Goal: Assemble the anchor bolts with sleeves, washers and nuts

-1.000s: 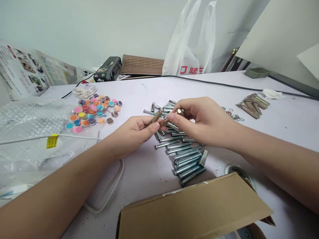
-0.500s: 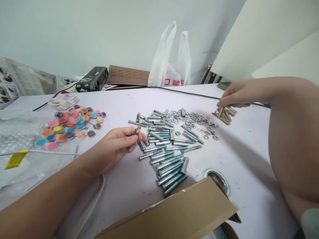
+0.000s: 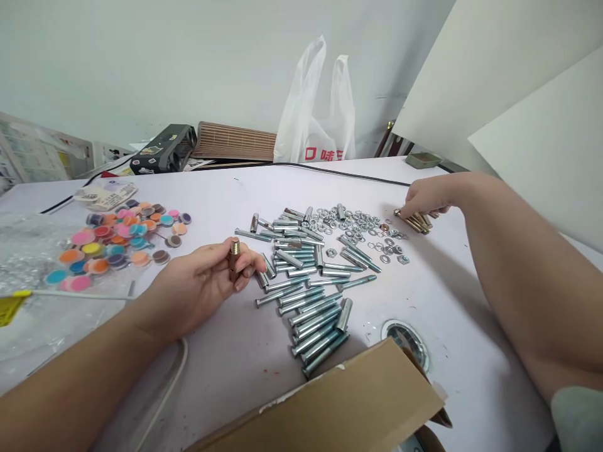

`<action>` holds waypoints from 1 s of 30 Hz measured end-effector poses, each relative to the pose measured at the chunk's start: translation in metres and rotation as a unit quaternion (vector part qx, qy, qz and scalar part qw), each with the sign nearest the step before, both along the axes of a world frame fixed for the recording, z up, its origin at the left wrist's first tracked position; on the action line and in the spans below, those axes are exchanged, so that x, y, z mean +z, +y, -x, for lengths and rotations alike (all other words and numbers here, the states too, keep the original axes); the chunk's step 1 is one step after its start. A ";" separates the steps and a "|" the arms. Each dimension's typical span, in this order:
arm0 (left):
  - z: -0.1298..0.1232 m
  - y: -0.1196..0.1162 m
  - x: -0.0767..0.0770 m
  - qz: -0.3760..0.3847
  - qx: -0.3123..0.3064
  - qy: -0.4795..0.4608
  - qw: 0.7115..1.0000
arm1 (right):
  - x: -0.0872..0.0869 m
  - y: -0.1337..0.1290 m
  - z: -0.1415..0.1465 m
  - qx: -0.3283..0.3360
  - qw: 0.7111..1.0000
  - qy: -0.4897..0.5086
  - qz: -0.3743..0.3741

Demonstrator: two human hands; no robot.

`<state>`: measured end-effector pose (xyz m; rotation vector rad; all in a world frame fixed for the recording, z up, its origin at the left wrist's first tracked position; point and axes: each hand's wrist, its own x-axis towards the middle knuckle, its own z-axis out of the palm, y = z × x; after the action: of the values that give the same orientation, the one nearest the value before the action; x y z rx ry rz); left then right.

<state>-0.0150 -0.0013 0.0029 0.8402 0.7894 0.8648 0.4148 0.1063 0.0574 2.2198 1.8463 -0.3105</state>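
Note:
My left hand (image 3: 202,276) is closed around a short brass-coloured threaded bolt (image 3: 234,258), held upright with its threads at the top. It hovers left of the pile of silver bolts and sleeves (image 3: 301,257). At the far right of the table, my right hand (image 3: 431,193) reaches down with its fingers pinched at the end of one brass-coloured bolt in a small pile (image 3: 418,223); the fingers partly hide it. Between that pile and the silver bolts lie loose nuts and washers (image 3: 362,225).
A cardboard box (image 3: 325,402) stands at the front, beside a round metal table grommet (image 3: 407,342). Colourful round discs (image 3: 117,242) and clear bubble wrap (image 3: 28,263) lie at left. A white plastic bag (image 3: 313,125) and a black cable (image 3: 339,172) are at the back.
My left hand has drawn back leftward and turned, showing the bolt upright. My right hand has lowered onto the brass-coloured bolts, which now lie closer together. The view has shifted slightly.

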 end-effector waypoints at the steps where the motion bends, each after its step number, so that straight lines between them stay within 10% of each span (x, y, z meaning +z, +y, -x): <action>1: 0.000 0.000 -0.001 -0.002 -0.003 0.000 1.000 | 0.004 -0.003 0.006 -0.011 0.999 -0.001 0.035; 8: 0.001 0.000 -0.003 0.001 -0.002 -0.008 1.000 | 0.008 -0.011 0.037 0.014 0.994 0.018 0.103; 20: 0.003 0.001 -0.004 -0.013 -0.030 0.011 0.999 | -0.022 -0.011 0.093 0.174 0.972 0.147 -0.061; 30: -0.001 0.000 -0.004 -0.059 -0.041 0.055 0.996 | -0.026 -0.003 0.077 0.206 0.963 0.165 -0.055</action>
<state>-0.0138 -0.0013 -0.0011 1.0244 0.7994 0.8027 0.3381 0.1032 0.0316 1.8637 2.4974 -0.5334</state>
